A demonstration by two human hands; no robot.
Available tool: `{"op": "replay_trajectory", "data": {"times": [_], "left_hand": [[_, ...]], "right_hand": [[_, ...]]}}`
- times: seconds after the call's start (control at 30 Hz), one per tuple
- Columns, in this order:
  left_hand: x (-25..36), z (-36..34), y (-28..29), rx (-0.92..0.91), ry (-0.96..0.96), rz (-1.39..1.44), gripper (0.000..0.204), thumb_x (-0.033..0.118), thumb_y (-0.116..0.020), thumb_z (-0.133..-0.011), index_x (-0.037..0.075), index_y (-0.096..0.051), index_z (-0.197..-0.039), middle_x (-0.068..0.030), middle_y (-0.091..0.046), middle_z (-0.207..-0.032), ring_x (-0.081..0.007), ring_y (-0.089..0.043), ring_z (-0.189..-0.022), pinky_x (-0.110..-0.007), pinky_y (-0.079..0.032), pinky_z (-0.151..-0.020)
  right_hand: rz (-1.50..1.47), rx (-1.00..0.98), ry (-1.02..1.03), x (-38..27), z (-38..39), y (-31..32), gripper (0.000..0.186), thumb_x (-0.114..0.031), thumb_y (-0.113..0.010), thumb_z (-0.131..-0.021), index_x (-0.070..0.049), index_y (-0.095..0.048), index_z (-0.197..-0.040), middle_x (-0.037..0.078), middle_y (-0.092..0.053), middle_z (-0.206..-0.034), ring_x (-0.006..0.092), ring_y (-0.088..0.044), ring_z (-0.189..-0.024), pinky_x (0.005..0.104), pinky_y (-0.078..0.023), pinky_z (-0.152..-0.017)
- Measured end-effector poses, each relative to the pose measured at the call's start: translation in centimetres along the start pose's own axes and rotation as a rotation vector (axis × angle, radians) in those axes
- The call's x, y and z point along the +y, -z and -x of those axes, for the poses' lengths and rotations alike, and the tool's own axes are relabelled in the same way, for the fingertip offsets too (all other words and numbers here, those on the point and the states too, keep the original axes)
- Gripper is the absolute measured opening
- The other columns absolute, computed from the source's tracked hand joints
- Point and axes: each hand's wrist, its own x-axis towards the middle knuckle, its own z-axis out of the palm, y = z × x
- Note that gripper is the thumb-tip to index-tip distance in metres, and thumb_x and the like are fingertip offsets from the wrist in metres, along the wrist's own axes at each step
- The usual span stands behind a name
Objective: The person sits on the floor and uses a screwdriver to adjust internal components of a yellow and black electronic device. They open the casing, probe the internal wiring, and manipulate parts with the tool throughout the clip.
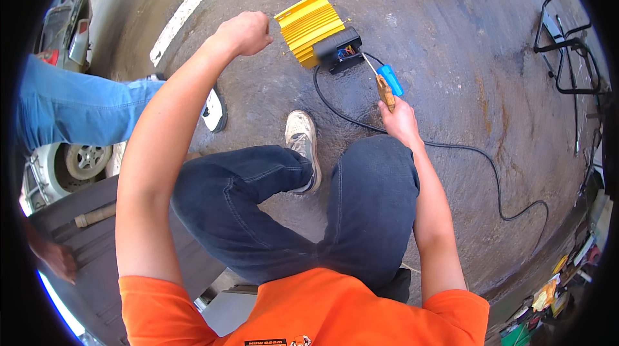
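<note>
Wires (347, 51) in black housing (327, 47) too small to trace; jeans leg (90, 104) cut off.

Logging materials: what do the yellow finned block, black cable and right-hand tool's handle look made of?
Yellow finned block: probably painted or anodised metal, satin; crisp parallel ridges.
Black cable: likely rubber or plastic jacket; it bends in smooth curves.
Tool handle: brown, mottled, possibly wood; too small to confirm.
</note>
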Motion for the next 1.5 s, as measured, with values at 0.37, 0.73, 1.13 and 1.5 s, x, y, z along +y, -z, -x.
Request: {"op": "replay_trajectory", "data": {"times": [0.37, 0.73, 1.13, 1.5], "left_hand": [[-1.6, -0.4, -3.5, -0.01, 0.038, -0.025, 0.027, 0.027, -0.066, -0.088, 0.005, -0.072, -0.101, -0.0184, -0.072, -0.102, -0.0364, -0.068, -0.101, -0.046, -0.055, -0.086], [1.0, -6.3, -6.9, 0.017, -0.2, 0.131, 0.03, 0.029, -0.066, -0.089, 0.002, -0.072, -0.1, -0.0223, -0.071, -0.097, -0.0382, -0.068, -0.096, -0.045, -0.055, -0.085], [14.3, -13.1, -7.3, 0.052, -0.257, -0.063, 0.039, 0.019, -0.065, -0.087, 0.014, -0.062, -0.126, -0.0186, -0.064, -0.12, -0.0358, -0.065, -0.111, -0.045, -0.055, -0.089], [10.7, -10.3, -9.0, 0.218, -0.298, 0.062, 0.031, 0.015, -0.062, -0.085, 0.006, -0.057, -0.114, -0.0217, -0.063, -0.111, -0.0429, -0.064, -0.098, -0.051, -0.053, -0.086]], "right_hand": [[0.116, -0.102, 0.054, -1.9, -0.7, 0.4, 0.033, -0.033, -0.061, -0.095, -0.008, -0.064, -0.115, 0.024, -0.07, -0.102, 0.0446, -0.064, -0.103, 0.0516, -0.05, -0.087], [0.147, -0.106, 0.022, -0.9, -0.6, 1.0, 0.033, -0.033, -0.062, -0.094, -0.007, -0.065, -0.112, 0.026, -0.069, -0.101, 0.0456, -0.065, -0.102, 0.0512, -0.051, -0.088], [-0.065, -0.101, 0.004, 0.8, 1.6, -0.7, 0.03, -0.029, -0.064, -0.093, -0.001, -0.064, -0.103, 0.027, -0.069, -0.093, 0.0444, -0.066, -0.095, 0.0478, -0.05, -0.082], [-0.21, -0.113, -0.051, 3.7, 3.9, -0.7, 0.031, -0.03, -0.065, -0.094, 0.0, -0.064, -0.102, 0.021, -0.068, -0.083, 0.0359, -0.067, -0.083, 0.0443, -0.05, -0.077]]}}
